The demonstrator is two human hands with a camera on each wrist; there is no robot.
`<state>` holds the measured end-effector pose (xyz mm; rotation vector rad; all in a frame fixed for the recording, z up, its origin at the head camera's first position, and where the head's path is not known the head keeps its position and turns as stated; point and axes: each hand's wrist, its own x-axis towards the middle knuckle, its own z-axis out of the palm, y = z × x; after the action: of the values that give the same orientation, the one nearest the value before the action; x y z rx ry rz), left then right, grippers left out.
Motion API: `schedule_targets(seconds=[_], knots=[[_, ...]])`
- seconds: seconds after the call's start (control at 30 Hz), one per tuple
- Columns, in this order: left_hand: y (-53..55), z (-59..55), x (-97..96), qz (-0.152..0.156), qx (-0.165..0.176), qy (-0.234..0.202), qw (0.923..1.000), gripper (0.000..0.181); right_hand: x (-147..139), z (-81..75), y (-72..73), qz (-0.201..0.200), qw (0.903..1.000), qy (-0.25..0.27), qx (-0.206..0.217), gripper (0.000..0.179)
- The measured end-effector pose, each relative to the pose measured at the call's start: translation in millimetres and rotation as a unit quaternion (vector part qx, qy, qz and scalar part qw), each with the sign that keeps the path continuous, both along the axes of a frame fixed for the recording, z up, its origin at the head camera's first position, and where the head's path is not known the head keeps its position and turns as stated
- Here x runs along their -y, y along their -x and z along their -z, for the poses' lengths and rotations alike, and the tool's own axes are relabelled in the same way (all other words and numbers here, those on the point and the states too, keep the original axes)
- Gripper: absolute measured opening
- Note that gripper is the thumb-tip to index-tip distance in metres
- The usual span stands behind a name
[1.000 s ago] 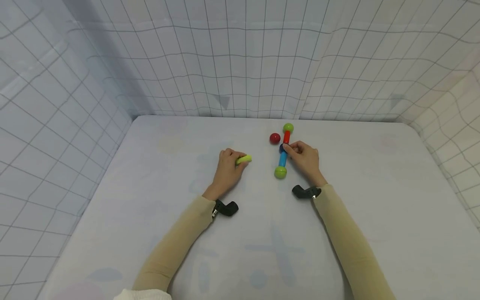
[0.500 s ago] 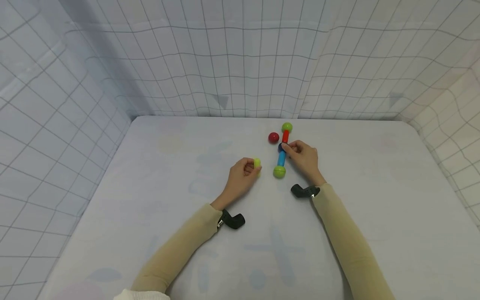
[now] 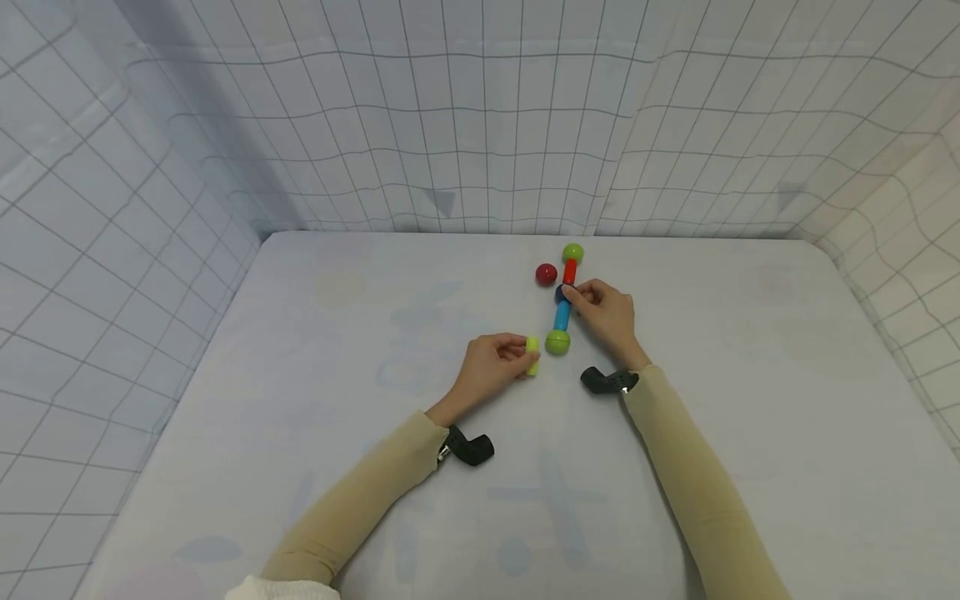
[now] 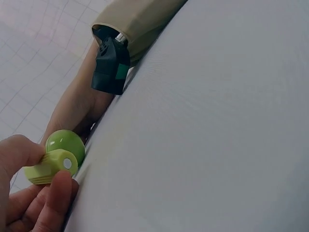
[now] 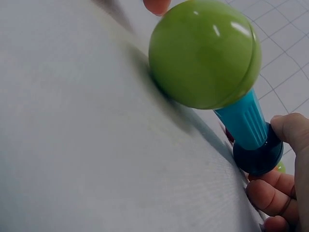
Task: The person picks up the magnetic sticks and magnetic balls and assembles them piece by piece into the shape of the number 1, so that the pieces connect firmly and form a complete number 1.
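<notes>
My left hand (image 3: 487,364) pinches a short yellow-green rod (image 3: 532,357) between thumb and fingers. In the left wrist view a pale round disc (image 4: 67,164) shows on the rod's end, and the rod overlaps a green ball (image 4: 65,140) there. With thumb and fingers, my right hand (image 3: 609,317) grips a dark blue ball (image 5: 258,157), the middle of a straight chain. Toward me the chain runs through a ribbed blue rod (image 5: 244,121) to the near green ball (image 3: 557,342). Away from me it continues by a red rod (image 3: 570,272) to a far green ball (image 3: 573,252).
Just left of the chain lies a loose red ball (image 3: 546,274) on the white table (image 3: 337,350). White grid-patterned curtains (image 3: 465,125) hang behind the table and at both sides. Each wrist carries a black camera mount (image 3: 471,450).
My left hand has moved right and toward me, bringing the yellow-green rod beside the near green ball. The rod has turned from roughly crosswise to pointing away from me. My right hand keeps its grip.
</notes>
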<state>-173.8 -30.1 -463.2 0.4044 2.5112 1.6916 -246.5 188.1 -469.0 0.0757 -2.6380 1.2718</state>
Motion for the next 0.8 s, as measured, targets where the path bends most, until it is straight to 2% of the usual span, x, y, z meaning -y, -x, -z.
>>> schedule_targets(seconds=[0.23, 0.47, 0.8], knots=[[-3.3, -2.0, -3.0, 0.008, -0.016, 0.026, 0.9995, 0.030, -0.1, -0.1, 0.3, -0.001, 1.0000, 0.000, -0.004, 0.041], [-5.1, -2.6, -5.7, 0.018, -0.017, 0.026, 0.9993, 0.031, 0.3, -0.1, 0.0, 0.001, 1.0000, 0.003, 0.001, 0.042], [-11.8, -2.5, -14.1, 0.026, 0.005, 0.005, 0.9996, 0.029, 0.7, -1.5, -0.4, 0.002, 1.0000, -0.001, 0.000, 0.040]])
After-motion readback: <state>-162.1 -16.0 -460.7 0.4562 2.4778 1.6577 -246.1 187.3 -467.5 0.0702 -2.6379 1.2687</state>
